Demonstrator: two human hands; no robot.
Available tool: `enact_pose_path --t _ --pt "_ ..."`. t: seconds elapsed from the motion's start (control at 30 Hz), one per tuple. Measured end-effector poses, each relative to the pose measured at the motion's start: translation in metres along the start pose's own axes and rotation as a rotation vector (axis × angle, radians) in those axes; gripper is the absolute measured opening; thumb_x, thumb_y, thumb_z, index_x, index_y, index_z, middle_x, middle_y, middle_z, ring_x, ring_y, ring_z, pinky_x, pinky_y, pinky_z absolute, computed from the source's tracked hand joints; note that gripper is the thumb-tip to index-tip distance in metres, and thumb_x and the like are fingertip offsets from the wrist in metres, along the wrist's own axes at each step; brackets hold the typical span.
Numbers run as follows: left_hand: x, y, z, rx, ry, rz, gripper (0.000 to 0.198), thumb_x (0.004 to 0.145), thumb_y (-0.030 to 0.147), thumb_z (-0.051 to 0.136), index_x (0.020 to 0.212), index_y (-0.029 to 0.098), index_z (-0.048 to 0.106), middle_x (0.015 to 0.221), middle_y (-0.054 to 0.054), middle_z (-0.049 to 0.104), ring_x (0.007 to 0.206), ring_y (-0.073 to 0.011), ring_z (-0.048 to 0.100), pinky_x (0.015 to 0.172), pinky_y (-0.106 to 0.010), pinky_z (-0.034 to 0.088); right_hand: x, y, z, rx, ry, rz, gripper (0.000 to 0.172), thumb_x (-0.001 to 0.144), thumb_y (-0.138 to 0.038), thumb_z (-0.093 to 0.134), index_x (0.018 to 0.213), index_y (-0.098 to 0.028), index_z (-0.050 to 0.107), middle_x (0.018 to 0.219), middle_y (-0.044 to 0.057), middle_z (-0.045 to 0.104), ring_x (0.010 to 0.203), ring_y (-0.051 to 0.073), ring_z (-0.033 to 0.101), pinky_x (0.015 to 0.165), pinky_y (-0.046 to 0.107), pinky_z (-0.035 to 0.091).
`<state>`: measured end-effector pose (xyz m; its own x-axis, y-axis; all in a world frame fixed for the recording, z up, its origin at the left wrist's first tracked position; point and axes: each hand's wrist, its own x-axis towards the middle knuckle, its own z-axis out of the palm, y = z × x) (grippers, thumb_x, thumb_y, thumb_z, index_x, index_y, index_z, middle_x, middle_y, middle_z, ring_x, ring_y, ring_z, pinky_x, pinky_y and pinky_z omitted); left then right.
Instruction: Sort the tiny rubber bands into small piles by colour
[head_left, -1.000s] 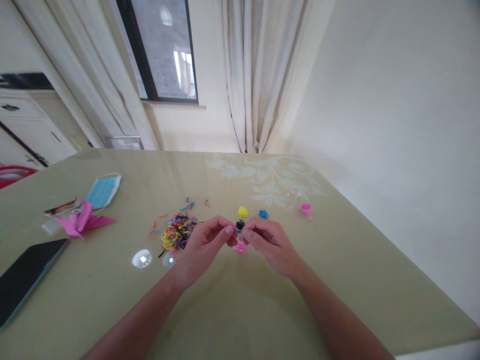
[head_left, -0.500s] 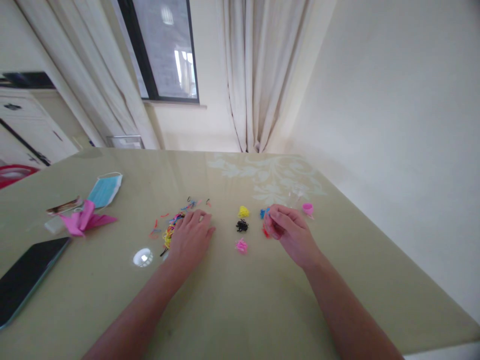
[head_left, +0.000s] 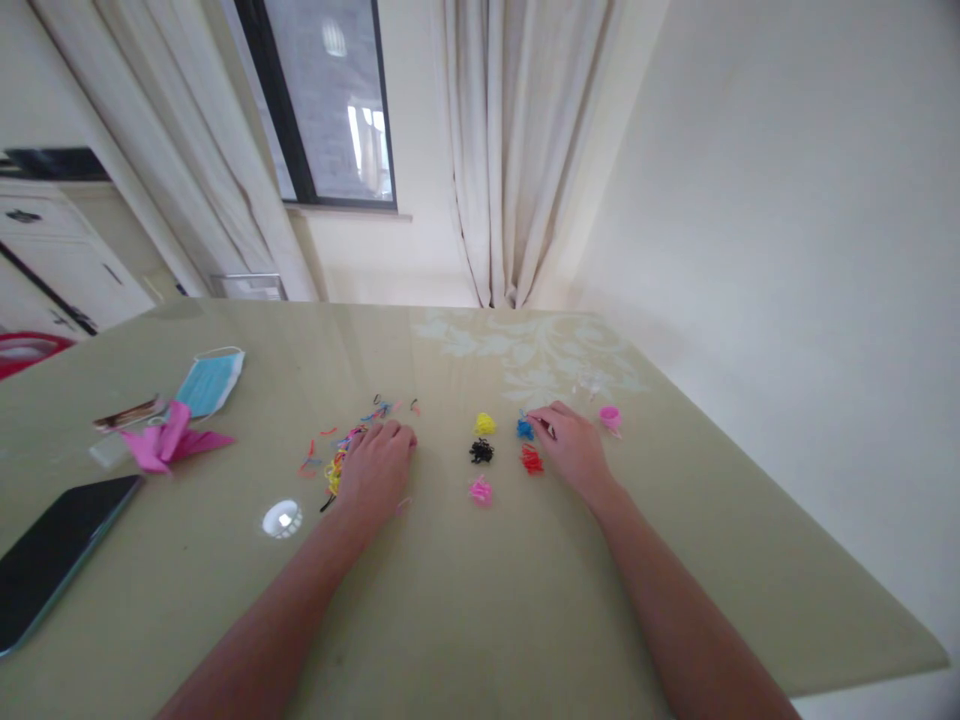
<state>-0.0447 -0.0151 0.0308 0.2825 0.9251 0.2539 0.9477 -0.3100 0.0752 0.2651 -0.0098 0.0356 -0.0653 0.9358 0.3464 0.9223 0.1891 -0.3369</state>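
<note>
My left hand [head_left: 377, 465] rests with curled fingers at the right side of a mixed heap of small coloured rubber bands [head_left: 335, 474]; its fingertips are hidden. My right hand [head_left: 574, 450] pinches with thumb and forefinger at the small blue pile of rubber bands [head_left: 525, 430], a thin band seeming to be at the fingertips. Just below lies a red pile [head_left: 532, 459]. Between my hands, a yellow pile [head_left: 485, 424], a black pile [head_left: 481, 451] and a pink pile [head_left: 481, 491] form a column.
To the right of my right hand stands a small pink cup-like piece [head_left: 610, 418]. Leftward lie a pink folded paper shape [head_left: 171, 438], a blue face mask [head_left: 212, 382] and a phone [head_left: 64, 550]. Loose bands [head_left: 381, 408] lie behind the heap. A wall [head_left: 810, 300] borders the table's right side.
My right hand has lowered to the blue pile, and the red pile is now uncovered. My left hand's fingers have drawn in and curled more over the heap's edge.
</note>
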Motion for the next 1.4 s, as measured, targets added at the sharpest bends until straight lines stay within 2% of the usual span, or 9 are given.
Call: enact_pose_path --t 0.33,0.47,0.6,0.77,0.87,1.03,1.13,1.3,1.4 --pt "0.003 0.004 -0.006 -0.089 0.056 -0.070 0.026 0.103 0.021 0.044 0.100 0.020 0.070 0.112 -0.015 0.077 0.112 -0.0363 0.068 0.092 -0.049 0.050 -0.001 0.001 -0.002 -0.189 -0.086 0.067 0.035 0.109 -0.027 0.045 0.113 -0.023 0.079 0.110 0.010 0.074 0.087 0.023 0.071 0.068 0.031 0.046" --pt "0.004 0.004 -0.006 -0.269 0.127 -0.068 0.021 0.103 0.022 0.047 0.098 0.021 0.067 0.112 -0.014 0.077 0.111 -0.0329 0.069 0.097 -0.047 0.051 -0.003 -0.003 -0.001 -0.171 -0.090 0.035 0.041 0.106 -0.015 0.041 0.130 -0.023 0.073 0.121 0.010 0.071 0.092 0.022 0.071 0.070 0.031 0.047" --pt "0.005 0.004 -0.005 -0.505 0.208 -0.060 0.019 0.102 0.025 0.049 0.103 0.021 0.068 0.110 -0.012 0.078 0.112 -0.0299 0.070 0.100 -0.045 0.052 -0.003 -0.003 0.000 -0.177 -0.138 -0.002 0.044 0.100 -0.009 0.044 0.129 -0.023 0.074 0.124 0.010 0.070 0.095 0.022 0.071 0.071 0.029 0.048" --pt "0.005 0.005 -0.006 -0.598 0.247 -0.064 0.022 0.103 0.031 0.051 0.105 0.022 0.071 0.113 -0.011 0.079 0.115 -0.0295 0.071 0.104 -0.046 0.052 -0.004 -0.002 0.000 -0.154 -0.110 -0.016 0.049 0.098 -0.005 0.043 0.134 -0.024 0.072 0.129 0.010 0.068 0.098 0.022 0.071 0.075 0.029 0.050" --pt "0.005 0.007 -0.008 -0.636 0.248 -0.072 0.022 0.102 0.032 0.052 0.105 0.023 0.072 0.108 -0.009 0.080 0.106 -0.0277 0.073 0.099 -0.044 0.054 -0.005 -0.003 -0.001 -0.133 -0.148 -0.075 0.048 0.096 -0.003 0.045 0.127 -0.024 0.075 0.126 0.010 0.069 0.106 0.023 0.070 0.080 0.029 0.050" --pt "0.005 0.008 -0.009 -0.744 0.236 -0.067 0.022 0.100 0.032 0.053 0.107 0.022 0.072 0.096 -0.006 0.080 0.088 -0.0227 0.075 0.086 -0.037 0.056 -0.006 -0.004 -0.002 -0.112 -0.152 -0.054 0.047 0.096 -0.002 0.044 0.126 -0.023 0.075 0.127 0.010 0.068 0.107 0.023 0.069 0.082 0.029 0.050" --pt "0.005 0.010 -0.009 -0.793 0.234 -0.066 0.023 0.100 0.032 0.053 0.109 0.022 0.072 0.096 -0.007 0.080 0.088 -0.0219 0.075 0.085 -0.036 0.056 -0.006 -0.006 -0.001 -0.070 -0.150 -0.087 0.044 0.097 -0.003 0.045 0.125 -0.022 0.074 0.126 0.010 0.068 0.108 0.022 0.068 0.085 0.030 0.050" --pt "0.004 0.014 -0.010 -0.790 0.212 -0.062 0.021 0.099 0.033 0.055 0.106 0.022 0.072 0.100 -0.008 0.081 0.088 -0.0224 0.075 0.082 -0.035 0.056 -0.005 -0.015 0.005 -0.054 -0.122 -0.094 0.022 0.101 -0.021 0.059 0.116 -0.021 0.076 0.122 0.010 0.066 0.104 0.023 0.067 0.087 0.031 0.052" --pt "0.004 0.015 -0.011 -0.771 0.209 -0.055 0.021 0.099 0.032 0.054 0.105 0.022 0.072 0.100 -0.007 0.081 0.087 -0.0227 0.075 0.081 -0.035 0.056 -0.004 -0.017 0.008 -0.068 -0.147 -0.099 0.015 0.100 -0.025 0.064 0.106 -0.022 0.078 0.121 0.009 0.065 0.100 0.022 0.067 0.085 0.032 0.053"
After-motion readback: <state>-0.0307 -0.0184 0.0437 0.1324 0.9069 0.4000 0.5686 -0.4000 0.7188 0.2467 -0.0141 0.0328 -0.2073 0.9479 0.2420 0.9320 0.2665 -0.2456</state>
